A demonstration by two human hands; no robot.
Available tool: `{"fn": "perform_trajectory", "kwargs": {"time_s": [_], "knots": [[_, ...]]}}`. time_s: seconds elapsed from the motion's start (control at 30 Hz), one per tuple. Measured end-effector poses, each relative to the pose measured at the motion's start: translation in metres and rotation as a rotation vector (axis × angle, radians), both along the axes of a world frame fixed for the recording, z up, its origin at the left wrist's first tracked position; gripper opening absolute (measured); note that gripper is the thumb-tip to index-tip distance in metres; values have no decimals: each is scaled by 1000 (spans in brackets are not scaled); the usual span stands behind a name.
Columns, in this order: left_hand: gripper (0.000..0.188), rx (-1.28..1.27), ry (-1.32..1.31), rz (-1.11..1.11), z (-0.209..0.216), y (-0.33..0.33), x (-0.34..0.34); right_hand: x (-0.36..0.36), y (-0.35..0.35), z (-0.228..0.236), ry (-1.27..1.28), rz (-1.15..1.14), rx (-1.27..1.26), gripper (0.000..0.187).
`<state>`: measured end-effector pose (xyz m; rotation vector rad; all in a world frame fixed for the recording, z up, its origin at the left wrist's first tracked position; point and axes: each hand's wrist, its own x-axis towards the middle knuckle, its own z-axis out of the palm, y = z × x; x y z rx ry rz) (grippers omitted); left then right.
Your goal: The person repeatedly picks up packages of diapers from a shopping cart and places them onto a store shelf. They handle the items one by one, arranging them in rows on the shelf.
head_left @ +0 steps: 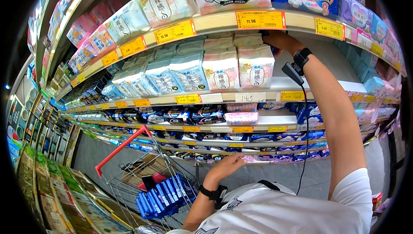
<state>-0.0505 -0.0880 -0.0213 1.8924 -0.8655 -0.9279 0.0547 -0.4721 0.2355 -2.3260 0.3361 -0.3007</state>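
The work seems to be only partly done. The pale packs [256, 67] are already set upright in columns on the shelf [282, 82], while to their right much surface is not covered and may be left for filling. Just beside the rightmost column, at its far part, the right hand [282, 41] is placed; its fingers are hidden, so its grip cannot be told. The left hand [226, 166] is loosely half opened, with nothing seen in it. Blue packs [165, 193] are carried by the cart [124, 146], near left.
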Motion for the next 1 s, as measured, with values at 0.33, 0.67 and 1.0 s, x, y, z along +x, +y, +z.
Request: {"fn": "perform_trajectory", "kwargs": {"time_s": [0.33, 0.67, 1.0], "knots": [[45, -124, -98, 34, -37, 5, 3, 13, 0, -13, -68, 62, 36, 39], [44, -157, -59, 39, -36, -1, 2, 17, 0, -11, -29, 132, 49, 63], [43, -175, -138, 2, -41, -9, -3, -21, -13, 8, 112, -73, -153, 40]]}}
